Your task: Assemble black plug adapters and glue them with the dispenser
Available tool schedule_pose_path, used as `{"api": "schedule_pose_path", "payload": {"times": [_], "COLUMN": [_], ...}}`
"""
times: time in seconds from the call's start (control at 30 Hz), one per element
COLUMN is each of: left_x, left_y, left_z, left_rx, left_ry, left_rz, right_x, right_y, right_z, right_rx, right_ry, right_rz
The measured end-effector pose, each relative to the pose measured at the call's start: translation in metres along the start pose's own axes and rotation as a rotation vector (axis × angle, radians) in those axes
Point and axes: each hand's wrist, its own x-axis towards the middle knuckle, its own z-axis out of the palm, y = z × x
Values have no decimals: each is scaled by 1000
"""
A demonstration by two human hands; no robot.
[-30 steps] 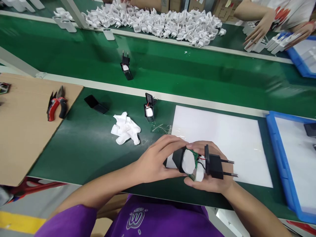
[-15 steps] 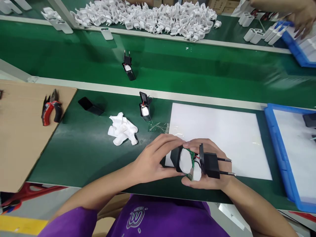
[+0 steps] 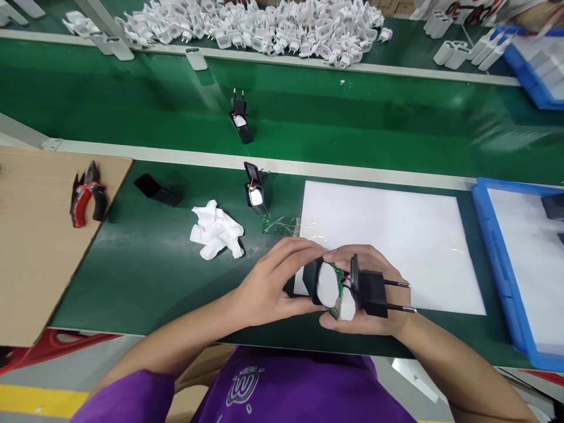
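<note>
Between my hands is a black plug adapter (image 3: 373,294) whose two metal pins point right. Its green circuit board with white padding (image 3: 329,285) shows between the plug part and a black casing (image 3: 311,279). My left hand (image 3: 275,285) pinches the casing from the left. My right hand (image 3: 374,261) wraps around the board and plug part. Behind them, an open black adapter (image 3: 255,197) with white padding stands on the green table. Further left lie a crumpled white cloth (image 3: 217,230) and an empty black casing (image 3: 157,190).
A white sheet (image 3: 388,235) lies under and behind my hands. At the right is a blue tray (image 3: 500,264). Pliers (image 3: 88,197) rest on cardboard (image 3: 39,235) at the left. Another black adapter (image 3: 241,120) is on the moving-belt-like green strip (image 3: 352,129); white plugs (image 3: 273,29) are piled behind.
The black adapter on the far green strip has shifted slightly right relative to the table. At the top right, the other person's hand has moved. My hands keep nearly the same hold.
</note>
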Motion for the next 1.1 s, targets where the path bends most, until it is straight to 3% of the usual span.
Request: {"api": "schedule_pose_path", "payload": {"times": [0.47,0.7,0.83,0.97,1.1], "left_x": [-3,-6,-5,-3,-3], "left_y": [-3,-13,-12,-9,-10], "left_z": [3,6,6,6,8], "left_rx": [47,70,34,23,42], "left_ry": [14,-16,-29,-12,19], "left_rz": [-33,-175,-206,-221,-197], "right_x": [-3,-5,-8,-9,-12], "right_y": [4,9,16,20,22], "right_z": [6,7,8,10,16], "right_rx": [47,106,330,634,697], "right_ry": [49,-100,-198,-216,-182], "right_rz": [59,265,457,622,775]}}
